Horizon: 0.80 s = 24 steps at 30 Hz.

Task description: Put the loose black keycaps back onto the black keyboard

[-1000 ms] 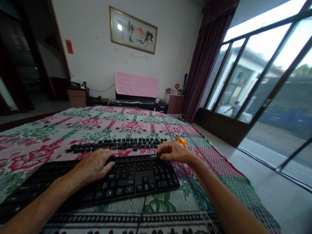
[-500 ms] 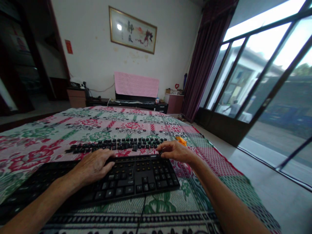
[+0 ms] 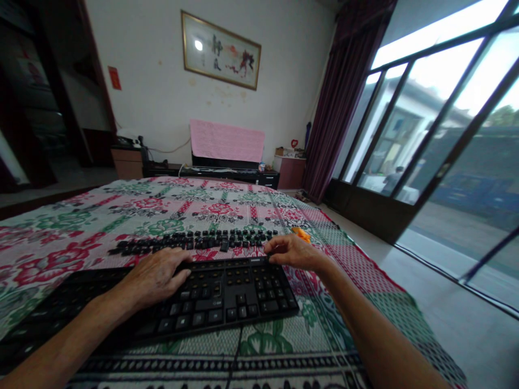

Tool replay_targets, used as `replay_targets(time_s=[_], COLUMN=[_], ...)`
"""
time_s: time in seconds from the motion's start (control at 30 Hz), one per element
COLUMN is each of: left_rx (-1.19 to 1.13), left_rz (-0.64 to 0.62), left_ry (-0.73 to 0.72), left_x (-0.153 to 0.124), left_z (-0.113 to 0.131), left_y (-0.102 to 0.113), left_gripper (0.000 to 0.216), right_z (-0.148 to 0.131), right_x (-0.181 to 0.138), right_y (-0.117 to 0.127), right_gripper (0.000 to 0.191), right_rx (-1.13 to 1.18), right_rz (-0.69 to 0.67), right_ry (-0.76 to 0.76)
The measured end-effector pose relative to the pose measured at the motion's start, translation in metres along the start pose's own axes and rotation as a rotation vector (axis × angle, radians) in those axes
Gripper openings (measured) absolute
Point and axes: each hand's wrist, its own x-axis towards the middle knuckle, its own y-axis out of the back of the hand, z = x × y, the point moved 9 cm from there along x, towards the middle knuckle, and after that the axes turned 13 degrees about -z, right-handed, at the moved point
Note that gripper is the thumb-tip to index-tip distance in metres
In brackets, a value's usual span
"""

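A black keyboard [image 3: 219, 294] lies on a floral bedspread [image 3: 60, 237], with many of its keycaps off. My left hand [image 3: 156, 275] rests flat on the keyboard's upper middle, fingers lying over the keys. My right hand [image 3: 292, 252] hovers at the keyboard's far right corner, fingertips pinched together next to the row of loose black keycaps [image 3: 194, 240] laid out behind the keyboard. What the pinch holds is too small to make out. A small orange tool [image 3: 300, 234] lies on the cloth just beyond my right hand.
The keyboard's cable [image 3: 236, 351] runs toward me off the front edge. A pink-covered TV [image 3: 227, 141] on a low stand sits by the far wall. Large glass doors [image 3: 438, 135] and a dark curtain [image 3: 344, 97] fill the right side.
My right hand has shifted slightly forward and right along the keyboard's far edge, toward the loose keycaps. My left hand stays in place.
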Motion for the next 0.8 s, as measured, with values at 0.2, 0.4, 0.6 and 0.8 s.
replay_targets(time_s=[0.2, 0.4, 0.6, 0.8], left_rx=[0.014, 0.015, 0.008, 0.019], left_rz=[-0.007, -0.015, -0.008, 0.01], left_ry=[0.006, 0.011, 0.007, -0.014], left_x=[-0.001, 0.001, 0.001, 0.001], left_z=[0.002, 0.001, 0.0, 0.002], left_y=[0.001, 0.0, 0.001, 0.002], left_gripper=[0.03, 0.031, 0.031, 0.03], right_z=[-0.003, -0.005, 0.004, -0.001], right_x=[-0.001, -0.008, -0.012, -0.011], right_y=[0.0, -0.007, -0.009, -0.009], right_gripper=[0.018, 0.015, 0.018, 0.018], right_rx=[-0.015, 0.02, -0.003, -0.061], right_rz=[-0.039, -0.149, -0.196, -0.185], right_ry=[-0.014, -0.097, -0.174, -0.168])
